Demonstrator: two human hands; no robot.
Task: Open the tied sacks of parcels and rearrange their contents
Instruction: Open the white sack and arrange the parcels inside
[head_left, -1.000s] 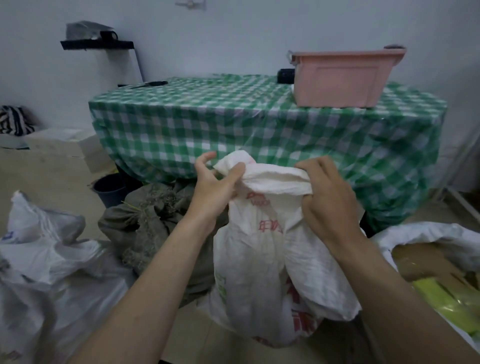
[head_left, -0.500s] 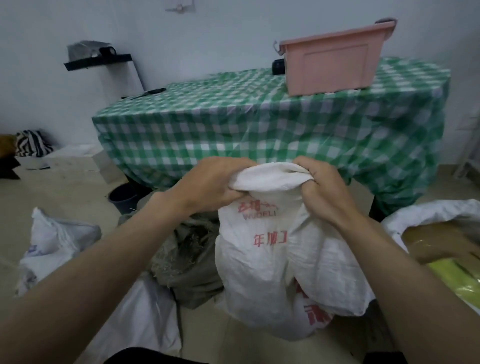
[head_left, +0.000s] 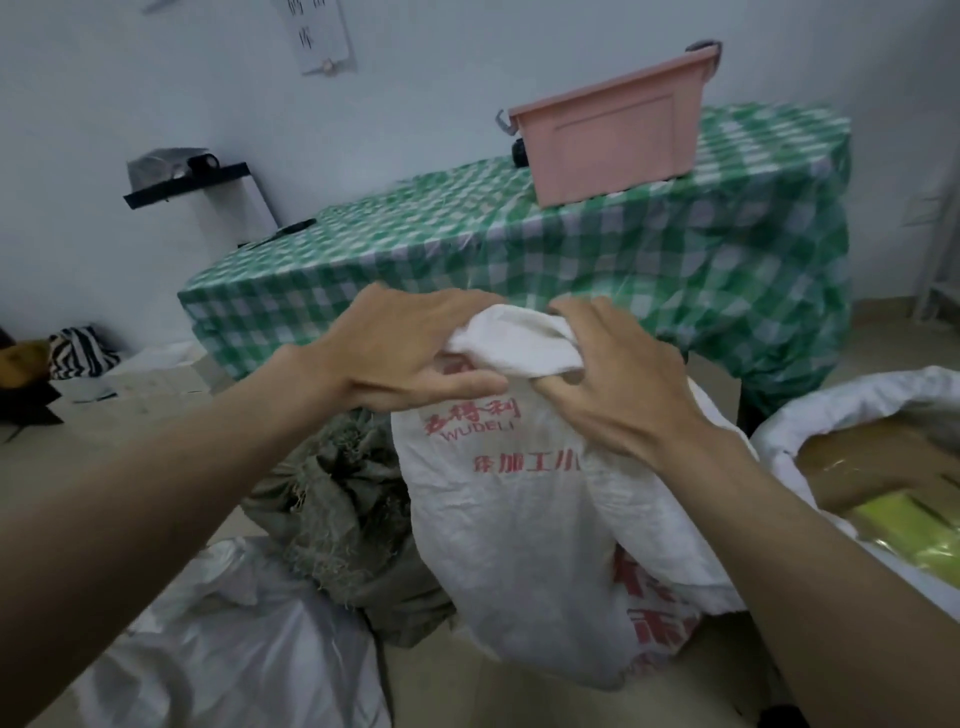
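1. The white sack (head_left: 524, 525) stands up on the floor. It has red writing, and its top is bunched shut.
2. Another white sack (head_left: 810, 415) sits open to its right, with parcels (head_left: 883, 499) inside.

1. This looks like a plain back room used for sorting parcels, with bare pale walls and a tiled floor (head_left: 156, 395).
2. Sacks crowd the floor: a white woven plastic sack with red print (head_left: 519, 519), a frayed grey-green woven sack (head_left: 343, 499), a translucent white plastic bag (head_left: 234, 649), and an open white sack holding brown and yellow packets (head_left: 831, 415).
3. A surface under a green-and-white checked cloth (head_left: 571, 249) carries a pink plastic bin (head_left: 613, 145).
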